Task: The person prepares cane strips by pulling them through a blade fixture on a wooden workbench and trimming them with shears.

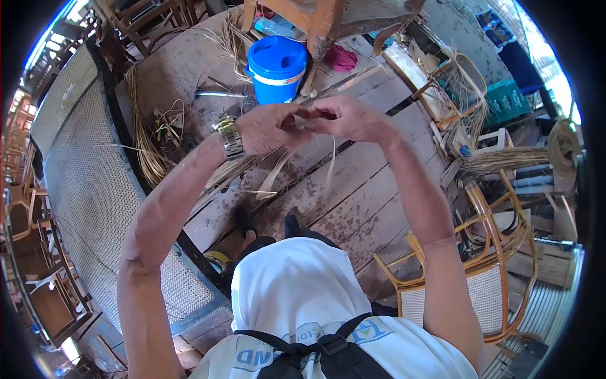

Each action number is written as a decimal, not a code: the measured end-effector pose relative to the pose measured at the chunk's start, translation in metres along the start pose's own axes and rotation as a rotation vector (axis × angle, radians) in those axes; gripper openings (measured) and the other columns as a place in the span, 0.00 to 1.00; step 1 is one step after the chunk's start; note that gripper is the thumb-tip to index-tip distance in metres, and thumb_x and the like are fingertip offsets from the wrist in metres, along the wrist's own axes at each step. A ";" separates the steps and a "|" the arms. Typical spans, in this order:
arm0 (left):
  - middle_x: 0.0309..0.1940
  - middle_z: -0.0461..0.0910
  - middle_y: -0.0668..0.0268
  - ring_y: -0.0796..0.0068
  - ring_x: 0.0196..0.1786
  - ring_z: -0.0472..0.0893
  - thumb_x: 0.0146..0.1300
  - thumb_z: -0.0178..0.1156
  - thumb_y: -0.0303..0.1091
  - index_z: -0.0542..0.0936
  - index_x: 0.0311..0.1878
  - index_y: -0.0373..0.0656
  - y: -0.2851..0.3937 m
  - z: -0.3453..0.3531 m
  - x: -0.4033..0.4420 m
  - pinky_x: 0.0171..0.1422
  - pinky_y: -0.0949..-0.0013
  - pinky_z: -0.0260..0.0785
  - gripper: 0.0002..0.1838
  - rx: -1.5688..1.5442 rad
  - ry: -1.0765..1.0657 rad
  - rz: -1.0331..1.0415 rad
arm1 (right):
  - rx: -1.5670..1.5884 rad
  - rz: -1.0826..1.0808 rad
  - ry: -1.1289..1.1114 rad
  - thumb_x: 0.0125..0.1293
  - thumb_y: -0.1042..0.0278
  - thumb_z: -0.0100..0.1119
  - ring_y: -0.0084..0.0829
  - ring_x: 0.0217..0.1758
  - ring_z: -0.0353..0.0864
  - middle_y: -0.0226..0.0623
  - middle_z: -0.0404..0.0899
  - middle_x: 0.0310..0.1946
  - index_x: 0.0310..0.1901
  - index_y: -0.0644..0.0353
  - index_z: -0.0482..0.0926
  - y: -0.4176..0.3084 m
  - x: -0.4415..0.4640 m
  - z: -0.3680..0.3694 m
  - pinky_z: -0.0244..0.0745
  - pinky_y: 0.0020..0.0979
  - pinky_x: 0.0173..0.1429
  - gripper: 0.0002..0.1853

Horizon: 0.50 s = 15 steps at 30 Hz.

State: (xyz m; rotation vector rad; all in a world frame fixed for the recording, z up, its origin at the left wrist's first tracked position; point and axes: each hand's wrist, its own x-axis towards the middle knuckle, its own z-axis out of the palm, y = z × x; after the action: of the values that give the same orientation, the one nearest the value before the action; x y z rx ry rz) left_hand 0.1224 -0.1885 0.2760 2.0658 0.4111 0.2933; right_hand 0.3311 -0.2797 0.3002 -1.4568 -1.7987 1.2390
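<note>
Left hand (268, 129), right hand (355, 119): together, twelve o'clock; grip unclear. Pale strips (276, 169): below hands, ends loose. Woven panel (95, 155), nine o'clock: mesh seemingly complete. Strand bundle (146, 159), ten o'clock: unwoven.

A person's left hand (268, 129), a metal-banded wristwatch (230, 137) at its wrist, meets the right hand (355, 120) fingertip to fingertip above a stained plank floor (356, 215), pale strips (276, 172) showing just below them. A lidded blue bucket (271, 91) stands beyond, between a woven cane panel (95, 151) at left and a rattan chair (499, 252) at right.
</note>
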 end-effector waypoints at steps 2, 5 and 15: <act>0.34 0.84 0.65 0.70 0.38 0.80 0.63 0.61 0.45 0.82 0.46 0.43 -0.002 -0.015 -0.001 0.46 0.68 0.72 0.16 0.162 -0.009 -0.096 | 0.027 0.012 0.008 0.67 0.66 0.60 0.13 0.32 0.67 0.20 0.73 0.28 0.38 0.64 0.78 0.002 -0.022 -0.010 0.65 0.20 0.36 0.09; 0.35 0.83 0.66 0.74 0.38 0.80 0.62 0.63 0.46 0.81 0.46 0.40 0.000 -0.065 -0.025 0.44 0.68 0.72 0.19 0.120 0.031 -0.281 | 0.131 0.052 0.089 0.67 0.65 0.60 0.11 0.31 0.67 0.19 0.72 0.27 0.38 0.62 0.79 0.037 -0.052 -0.021 0.64 0.17 0.35 0.08; 0.35 0.82 0.68 0.82 0.32 0.77 0.62 0.63 0.51 0.78 0.48 0.37 0.022 -0.029 -0.003 0.37 0.76 0.68 0.25 -0.181 0.021 -0.165 | 0.302 -0.113 0.242 0.65 0.60 0.63 0.14 0.33 0.73 0.23 0.77 0.29 0.39 0.63 0.81 -0.009 0.005 -0.002 0.69 0.19 0.39 0.12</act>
State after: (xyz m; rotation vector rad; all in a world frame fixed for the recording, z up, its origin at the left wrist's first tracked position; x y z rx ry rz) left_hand 0.1127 -0.1775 0.3097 1.8414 0.5449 0.2437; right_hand 0.3271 -0.2739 0.3081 -1.2570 -1.4431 1.1641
